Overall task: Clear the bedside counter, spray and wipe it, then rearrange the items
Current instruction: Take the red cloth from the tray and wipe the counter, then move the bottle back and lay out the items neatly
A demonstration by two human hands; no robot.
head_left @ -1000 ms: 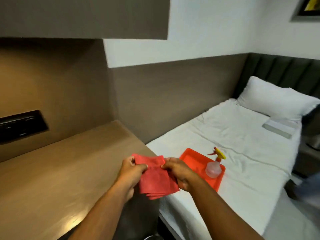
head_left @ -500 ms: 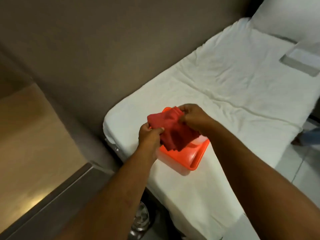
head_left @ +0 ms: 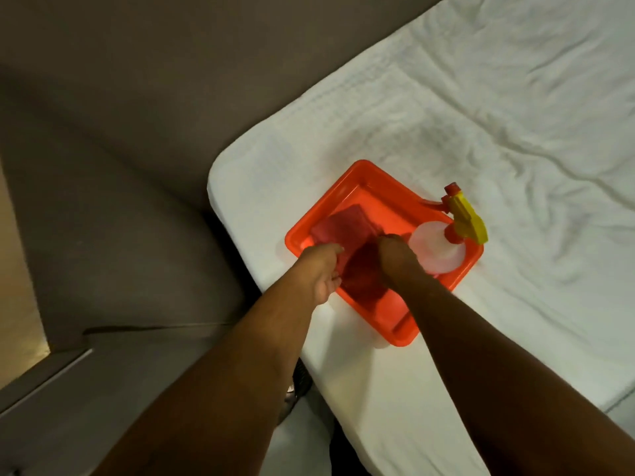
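Head view: a folded red cloth is laid in the orange tray on the bed, beside the spray bottle; it is pressed by both hands, left fingers loosely spread, right hand curled on its edge; soft, light, best pinched at a corner.

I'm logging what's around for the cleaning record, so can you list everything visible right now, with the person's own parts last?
Tray: one, orange, on the bed near its corner.
Cloth: one, red, folded, lying inside the tray.
Spray bottle: one, clear body with red and yellow trigger head, standing in the tray's far right corner.
Bed: one, white wrinkled sheet, filling the right side.
Wall panel: one, brown-grey, left of the bed.
Counter: one, wood-toned, only a sliver at the left edge.
Left hand: one, at the cloth's left edge.
Right hand: one, at the cloth's right edge, beside the spray bottle.
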